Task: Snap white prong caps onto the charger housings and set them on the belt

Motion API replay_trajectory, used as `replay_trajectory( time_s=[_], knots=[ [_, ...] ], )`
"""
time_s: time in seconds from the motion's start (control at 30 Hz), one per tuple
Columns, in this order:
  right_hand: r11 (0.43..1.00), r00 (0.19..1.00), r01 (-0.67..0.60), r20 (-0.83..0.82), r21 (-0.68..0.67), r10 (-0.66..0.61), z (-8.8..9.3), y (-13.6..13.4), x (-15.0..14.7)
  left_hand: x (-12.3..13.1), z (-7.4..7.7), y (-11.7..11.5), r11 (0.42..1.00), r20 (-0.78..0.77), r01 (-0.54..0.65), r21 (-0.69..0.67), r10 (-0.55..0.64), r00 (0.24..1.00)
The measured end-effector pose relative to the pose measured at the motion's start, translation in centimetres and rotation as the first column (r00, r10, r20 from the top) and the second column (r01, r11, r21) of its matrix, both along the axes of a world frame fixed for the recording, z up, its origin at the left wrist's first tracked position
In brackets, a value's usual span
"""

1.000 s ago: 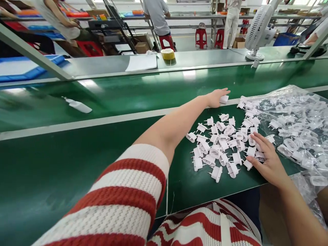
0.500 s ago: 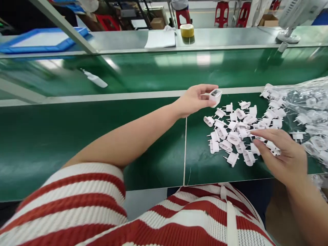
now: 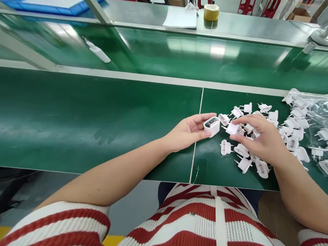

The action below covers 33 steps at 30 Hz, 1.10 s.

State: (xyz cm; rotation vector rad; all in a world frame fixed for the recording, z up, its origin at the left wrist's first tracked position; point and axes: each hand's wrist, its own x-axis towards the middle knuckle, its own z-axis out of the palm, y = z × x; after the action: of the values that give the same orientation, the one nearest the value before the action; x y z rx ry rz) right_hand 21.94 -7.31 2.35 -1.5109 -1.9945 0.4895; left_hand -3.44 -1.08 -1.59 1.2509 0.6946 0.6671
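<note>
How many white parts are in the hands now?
2: an open shell in the left hand, a plug piece pinched by the right hand; more may hide beneath it.

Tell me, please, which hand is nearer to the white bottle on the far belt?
Left. The left hand, gripping a white housing, is right of the bottle and closer to the body; the right hand, pinching a plug insert, is farther right.

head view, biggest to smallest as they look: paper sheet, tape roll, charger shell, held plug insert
1. paper sheet
2. charger shell and tape roll, about alike; the roll is farther off
3. plug insert
</note>
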Motion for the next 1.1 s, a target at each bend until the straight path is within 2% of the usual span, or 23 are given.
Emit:
replay_trajectory(
  time_s=[0.07, 0.13, 0.17, 0.23, 0.37, 0.43, 0.5, 0.63, 0.73, 0.83, 0.97, 1.1],
  knots=[
    [0.988, 0.936, 0.06, -0.336, -0.146, -0.106, 0.5, -0.3, 0.2, -0.1, -0.4, 0.4, 0.998, 0.002, 0.023, -0.053, -0.023, 1.0],
    [0.939, 0.776, -0.047, -0.604, -0.341, -0.181, 0.8, -0.4, 0.2, -0.1, -0.8, 0.7, 0.993, 0.002, 0.042, -0.112, -0.042, 0.999],
    [0.906, 0.696, -0.123, -0.686, -0.405, -0.212, 1.0, -0.3, 0.2, -0.1, -0.9, 0.9, 0.989, 0.006, 0.051, -0.136, -0.051, 0.999],
    [0.845, 0.579, -0.234, -0.767, -0.482, -0.277, 1.1, -0.1, 0.0, -0.1, -1.1, 1.1, 0.983, 0.025, 0.068, -0.173, -0.065, 0.998],
    [0.757, 0.372, -0.365, -0.83, -0.542, -0.415, 1.2, 0.2, -0.5, -0.1, -1.1, 1.1, 0.971, 0.071, 0.09, -0.223, -0.076, 0.995],
    [0.732, 0.291, -0.411, -0.839, -0.544, -0.46, 1.3, 0.0, -0.6, -0.1, -1.1, 1.0, 0.967, 0.108, 0.107, -0.231, -0.084, 0.991],
    [0.722, 0.246, -0.444, -0.847, -0.53, -0.471, 1.4, -0.3, -0.7, -0.1, -1.2, 1.0, 0.966, 0.143, 0.13, -0.225, -0.099, 0.985],
    [0.714, 0.205, -0.503, -0.87, -0.487, -0.448, 1.8, -0.4, -0.6, -0.1, -1.4, 1.0, 0.971, 0.171, 0.148, -0.186, -0.116, 0.978],
    [0.714, 0.211, -0.523, -0.882, -0.465, -0.421, 1.7, -0.2, -0.5, 0.0, -1.7, 0.8, 0.978, 0.161, 0.171, -0.116, -0.151, 0.975],
    [0.743, 0.265, -0.475, -0.882, -0.471, -0.389, 1.3, -0.3, -0.5, 0.3, -2.2, 0.4, 0.985, 0.139, 0.154, 0.081, -0.164, 0.977],
    [0.754, 0.375, -0.438, -0.862, -0.49, -0.342, 0.9, -0.7, -0.6, 0.2, -2.9, -0.4, 0.919, 0.043, 0.091, 0.384, -0.116, 0.992],
    [0.752, 0.435, -0.46, -0.858, -0.473, -0.274, 1.0, -0.9, -0.7, 0.0, -2.9, -0.7, 0.859, -0.06, 0.129, 0.495, -0.114, 0.992]
  ],
)
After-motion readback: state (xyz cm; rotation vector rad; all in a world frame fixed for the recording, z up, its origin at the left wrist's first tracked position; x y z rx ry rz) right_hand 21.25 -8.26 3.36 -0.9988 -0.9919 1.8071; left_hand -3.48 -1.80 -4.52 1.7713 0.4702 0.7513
